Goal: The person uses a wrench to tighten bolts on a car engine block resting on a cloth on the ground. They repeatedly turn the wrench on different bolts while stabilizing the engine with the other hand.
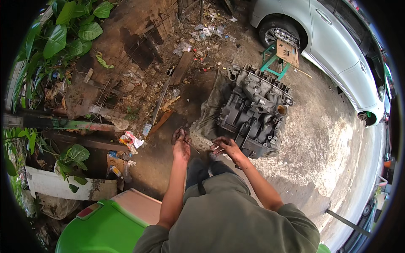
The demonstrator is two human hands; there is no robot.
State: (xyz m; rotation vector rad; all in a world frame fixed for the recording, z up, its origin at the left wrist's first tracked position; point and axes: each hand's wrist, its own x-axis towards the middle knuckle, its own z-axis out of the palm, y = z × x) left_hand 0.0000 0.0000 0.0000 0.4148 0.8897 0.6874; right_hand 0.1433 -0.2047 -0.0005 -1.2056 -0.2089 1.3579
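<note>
My left hand (pixel 181 144) is curled, dirty with grease, and seems to grip a thin rod (pixel 193 147) that slants down toward my feet; its fingertips are hard to make out. My right hand (pixel 224 148) has bent, spread fingers and no clear object in them, beside the lower left corner of a dark metal engine (pixel 249 114). The engine rests on the ground on a grimy cloth (pixel 204 118), its cylinder head and ports facing up.
A silver car (pixel 329 46) stands at the upper right, beside a green stool (pixel 270 63) bearing cardboard and metal parts. Rubble, litter and a wooden plank (pixel 182 67) lie at the left with leafy plants (pixel 57 38). A green plastic body (pixel 97 227) is at the lower left.
</note>
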